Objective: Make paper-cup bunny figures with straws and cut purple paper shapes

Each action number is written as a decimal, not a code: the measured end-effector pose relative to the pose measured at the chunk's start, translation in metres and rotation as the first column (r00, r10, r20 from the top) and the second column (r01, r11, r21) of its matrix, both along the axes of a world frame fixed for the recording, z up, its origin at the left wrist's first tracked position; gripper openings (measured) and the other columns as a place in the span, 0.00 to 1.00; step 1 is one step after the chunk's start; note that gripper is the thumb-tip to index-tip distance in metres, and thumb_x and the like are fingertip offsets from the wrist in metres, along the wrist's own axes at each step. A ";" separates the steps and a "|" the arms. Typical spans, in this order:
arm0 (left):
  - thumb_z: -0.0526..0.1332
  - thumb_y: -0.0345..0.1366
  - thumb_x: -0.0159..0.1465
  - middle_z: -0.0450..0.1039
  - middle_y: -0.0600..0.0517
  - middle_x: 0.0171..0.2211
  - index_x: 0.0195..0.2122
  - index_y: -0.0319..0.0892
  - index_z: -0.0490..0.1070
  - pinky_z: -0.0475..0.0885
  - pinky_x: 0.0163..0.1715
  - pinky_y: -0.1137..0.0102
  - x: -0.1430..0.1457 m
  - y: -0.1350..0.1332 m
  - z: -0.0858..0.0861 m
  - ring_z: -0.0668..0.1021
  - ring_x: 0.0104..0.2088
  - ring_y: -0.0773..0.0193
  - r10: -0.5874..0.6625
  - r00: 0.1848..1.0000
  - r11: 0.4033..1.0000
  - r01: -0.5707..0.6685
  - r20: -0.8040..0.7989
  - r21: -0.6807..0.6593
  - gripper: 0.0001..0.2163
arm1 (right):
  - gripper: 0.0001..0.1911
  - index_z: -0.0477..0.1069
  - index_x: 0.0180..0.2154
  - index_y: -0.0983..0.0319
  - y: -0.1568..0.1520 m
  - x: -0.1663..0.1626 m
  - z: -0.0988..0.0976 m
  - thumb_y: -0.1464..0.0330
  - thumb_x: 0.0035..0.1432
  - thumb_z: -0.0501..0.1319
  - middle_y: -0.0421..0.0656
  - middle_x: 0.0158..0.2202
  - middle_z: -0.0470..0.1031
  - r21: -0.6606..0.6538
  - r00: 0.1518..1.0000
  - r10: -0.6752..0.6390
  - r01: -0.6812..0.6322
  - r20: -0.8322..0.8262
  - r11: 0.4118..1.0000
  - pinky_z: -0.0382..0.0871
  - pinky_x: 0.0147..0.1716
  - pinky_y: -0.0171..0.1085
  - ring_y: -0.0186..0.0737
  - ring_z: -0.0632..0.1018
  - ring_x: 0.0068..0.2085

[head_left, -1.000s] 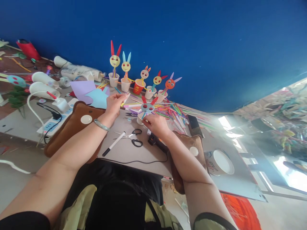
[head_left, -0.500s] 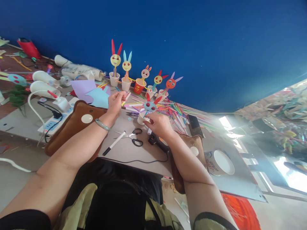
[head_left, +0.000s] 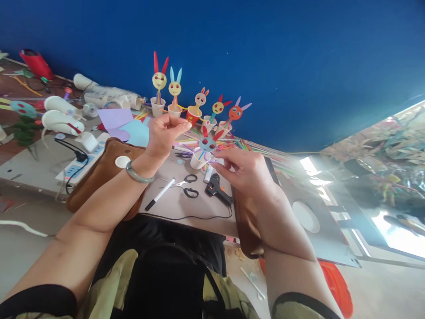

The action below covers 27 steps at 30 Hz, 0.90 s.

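Two bare hands hang over the middle of the frame, well in from the front edge of the table. The left hand [head_left: 164, 137], left of centre, has thumb and forefinger tips together; whether anything small sits between them I cannot tell. The right hand [head_left: 245, 170], right of centre, is half curled, thumb and forefinger nearly meeting just beside a blue-faced rabbit figure [head_left: 207, 144] in a white cup [head_left: 197, 162]; whether they grip anything cannot be made out. The cup stands in the gap between the hands, at frame centre. Below it lie scissors [head_left: 181, 183], a glue gun [head_left: 217, 189] and a slanting marker [head_left: 160, 195], with a strip of tabletop [head_left: 199, 209] and a black cord [head_left: 199, 217] between scissors and edge
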<state>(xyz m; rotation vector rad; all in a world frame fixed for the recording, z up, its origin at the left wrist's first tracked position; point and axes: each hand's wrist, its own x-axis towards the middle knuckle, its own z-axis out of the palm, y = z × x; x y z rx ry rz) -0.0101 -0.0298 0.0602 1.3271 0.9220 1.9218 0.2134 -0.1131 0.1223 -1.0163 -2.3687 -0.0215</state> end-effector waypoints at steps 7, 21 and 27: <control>0.77 0.36 0.51 0.68 0.57 0.21 0.25 0.41 0.71 0.74 0.28 0.72 0.000 -0.022 0.025 0.77 0.27 0.68 -0.128 0.989 0.987 0.134 -0.078 0.085 0.14 | 0.11 0.78 0.41 0.61 -0.028 0.011 0.001 0.61 0.65 0.61 0.41 0.28 0.77 -0.009 0.986 -0.095 0.098 0.137 0.995 0.62 0.30 0.34 0.36 0.75 0.28; 0.62 0.46 0.68 0.76 0.51 0.27 0.32 0.42 0.77 0.75 0.32 0.69 0.014 -0.114 0.053 0.79 0.29 0.66 -0.398 0.907 0.917 0.388 -0.134 -0.096 0.14 | 0.13 0.78 0.44 0.60 -0.111 0.013 -0.060 0.59 0.65 0.62 0.40 0.27 0.77 -0.396 0.987 -0.141 0.158 0.072 0.905 0.65 0.28 0.33 0.33 0.72 0.24; 0.67 0.33 0.61 0.79 0.51 0.29 0.28 0.42 0.79 0.72 0.35 0.71 0.020 -0.177 -0.005 0.79 0.32 0.65 -0.644 0.640 0.762 0.581 -0.418 -0.285 0.05 | 0.15 0.78 0.42 0.61 -0.124 0.016 -0.082 0.58 0.63 0.62 0.40 0.24 0.74 -0.482 0.978 -0.210 0.179 -0.011 0.858 0.62 0.25 0.33 0.34 0.71 0.24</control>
